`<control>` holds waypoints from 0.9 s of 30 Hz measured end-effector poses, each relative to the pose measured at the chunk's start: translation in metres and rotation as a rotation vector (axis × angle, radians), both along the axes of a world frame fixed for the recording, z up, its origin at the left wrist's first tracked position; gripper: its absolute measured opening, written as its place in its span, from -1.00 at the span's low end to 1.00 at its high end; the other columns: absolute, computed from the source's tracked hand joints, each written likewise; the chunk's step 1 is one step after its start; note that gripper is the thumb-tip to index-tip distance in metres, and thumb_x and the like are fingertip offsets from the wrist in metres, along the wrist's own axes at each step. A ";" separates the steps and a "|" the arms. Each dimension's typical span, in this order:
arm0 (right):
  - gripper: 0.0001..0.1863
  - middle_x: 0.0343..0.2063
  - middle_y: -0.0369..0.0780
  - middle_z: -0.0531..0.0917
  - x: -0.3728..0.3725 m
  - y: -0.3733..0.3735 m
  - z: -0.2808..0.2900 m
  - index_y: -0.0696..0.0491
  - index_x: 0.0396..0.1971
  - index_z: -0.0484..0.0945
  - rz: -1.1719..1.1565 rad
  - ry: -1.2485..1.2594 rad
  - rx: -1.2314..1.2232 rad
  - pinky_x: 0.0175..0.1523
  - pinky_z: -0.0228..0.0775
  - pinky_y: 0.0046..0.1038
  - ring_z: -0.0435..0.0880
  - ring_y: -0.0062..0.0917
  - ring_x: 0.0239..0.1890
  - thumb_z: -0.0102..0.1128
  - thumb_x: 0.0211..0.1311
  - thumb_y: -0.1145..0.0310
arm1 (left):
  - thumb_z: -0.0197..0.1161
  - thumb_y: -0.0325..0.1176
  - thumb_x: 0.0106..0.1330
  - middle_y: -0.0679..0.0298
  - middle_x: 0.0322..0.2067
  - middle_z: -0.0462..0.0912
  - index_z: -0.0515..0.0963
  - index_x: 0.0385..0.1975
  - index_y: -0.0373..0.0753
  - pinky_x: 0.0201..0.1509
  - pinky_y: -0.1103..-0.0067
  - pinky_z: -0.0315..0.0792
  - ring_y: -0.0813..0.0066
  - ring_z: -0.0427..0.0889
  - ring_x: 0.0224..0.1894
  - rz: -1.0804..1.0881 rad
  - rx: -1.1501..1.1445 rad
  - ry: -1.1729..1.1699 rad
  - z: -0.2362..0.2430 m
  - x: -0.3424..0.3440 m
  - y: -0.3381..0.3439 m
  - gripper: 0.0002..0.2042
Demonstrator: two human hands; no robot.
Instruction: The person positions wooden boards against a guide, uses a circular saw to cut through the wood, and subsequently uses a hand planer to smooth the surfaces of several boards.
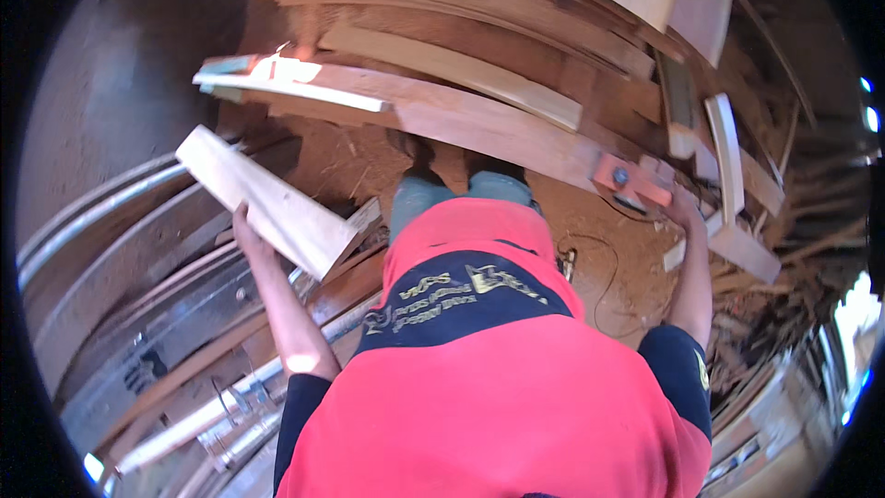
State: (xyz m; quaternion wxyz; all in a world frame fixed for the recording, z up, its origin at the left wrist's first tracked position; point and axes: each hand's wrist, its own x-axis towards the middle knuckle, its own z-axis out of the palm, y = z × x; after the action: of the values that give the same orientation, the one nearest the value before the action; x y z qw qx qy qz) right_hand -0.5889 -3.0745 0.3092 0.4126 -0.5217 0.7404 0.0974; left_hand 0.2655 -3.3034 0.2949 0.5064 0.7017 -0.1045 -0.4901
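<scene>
Wood plank [269, 201] gripped along its edge by L hand [251, 234], red pwr tool [634, 183] gripped in R hand [683, 209].

Stacked planks [442, 5] up top — a pale pipe [198, 419] lower left — scrap wood [751, 327] lower right

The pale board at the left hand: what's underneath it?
Whatever lies directly beneath the pale board is covered. A piece of wood shows past its right end, and a silvery rail runs toward its left end.
</scene>
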 end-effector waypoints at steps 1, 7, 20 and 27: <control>-0.35 0.10 0.01 0.62 0.001 -0.004 0.008 -0.05 0.21 0.52 0.032 0.034 0.069 0.22 0.43 -0.20 0.57 -0.05 0.16 0.39 0.01 0.35 | 0.11 -0.24 0.38 -0.11 0.09 0.58 0.37 0.19 -0.53 0.29 0.25 0.45 0.06 0.61 0.10 0.029 0.014 -0.018 -0.002 -0.014 -0.015 -0.49; -0.20 0.24 -0.08 0.50 0.120 -0.135 0.036 0.00 0.31 0.40 0.225 0.055 -0.198 0.37 0.30 -0.20 0.46 -0.16 0.29 0.49 0.03 0.12 | 0.23 -0.54 0.10 0.10 -0.31 0.66 0.56 -0.29 -0.48 -0.16 0.39 0.56 0.28 0.64 -0.30 0.261 -0.212 -0.272 -0.026 -0.090 -0.098 -0.80; -0.56 -0.04 -0.04 0.65 0.392 -0.250 -0.037 0.07 0.05 0.60 0.394 -0.368 -0.693 0.18 0.35 -0.11 0.56 -0.07 0.08 0.35 0.19 0.22 | 0.10 -0.57 0.16 -0.22 0.07 0.42 0.20 0.24 -0.43 0.30 0.16 0.31 -0.15 0.48 0.13 0.156 -0.299 -0.741 -0.047 -0.262 -0.139 -0.43; -0.61 -0.13 -0.04 0.66 0.333 -0.202 -0.068 0.09 -0.02 0.65 0.332 -0.353 -0.580 0.13 0.39 -0.16 0.58 -0.08 -0.01 0.41 0.15 0.32 | 0.19 -0.48 0.08 -0.30 0.22 0.21 0.13 0.25 -0.46 0.44 0.10 0.09 -0.29 0.23 0.29 0.023 -0.159 -0.758 -0.051 -0.313 -0.093 -0.33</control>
State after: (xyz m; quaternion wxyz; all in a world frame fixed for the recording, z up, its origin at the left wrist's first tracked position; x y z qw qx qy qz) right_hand -0.2562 -3.2762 0.2412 0.3477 -0.7384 0.5600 -0.1422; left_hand -0.0471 -3.3967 0.2437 0.4901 0.7927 -0.3144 -0.1806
